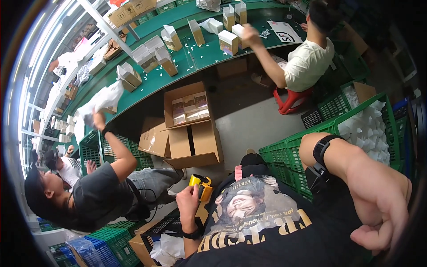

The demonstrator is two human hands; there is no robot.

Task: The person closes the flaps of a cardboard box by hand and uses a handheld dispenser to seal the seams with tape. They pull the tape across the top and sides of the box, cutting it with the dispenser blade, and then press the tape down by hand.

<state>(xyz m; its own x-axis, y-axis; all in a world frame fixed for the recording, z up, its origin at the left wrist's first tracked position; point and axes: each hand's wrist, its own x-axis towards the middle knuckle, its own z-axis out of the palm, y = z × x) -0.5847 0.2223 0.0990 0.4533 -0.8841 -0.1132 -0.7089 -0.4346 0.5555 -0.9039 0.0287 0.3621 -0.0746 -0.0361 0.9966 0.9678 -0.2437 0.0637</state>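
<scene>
My left hand (187, 202) is closed round a yellow tape dispenser (202, 188) with dark parts, held low in front of my body. Close to the camera on the right, my right hand (378, 209) hangs with its fingers curled in, and no object shows in it. A black band circles each wrist. Beyond the dispenser stands an open cardboard carton (193, 142) with its flaps spread. Behind it, another carton (169, 107) holds several small printed boxes (190, 107).
Green crates (284, 155) stand at my right, one filled with white wrapped items (367, 133). A long green worktable (195, 66) carries upright small boxes and paper scraps. One person (307, 62) sits on a red stool (289, 103); another (100, 178) at left lifts a white bag (104, 98).
</scene>
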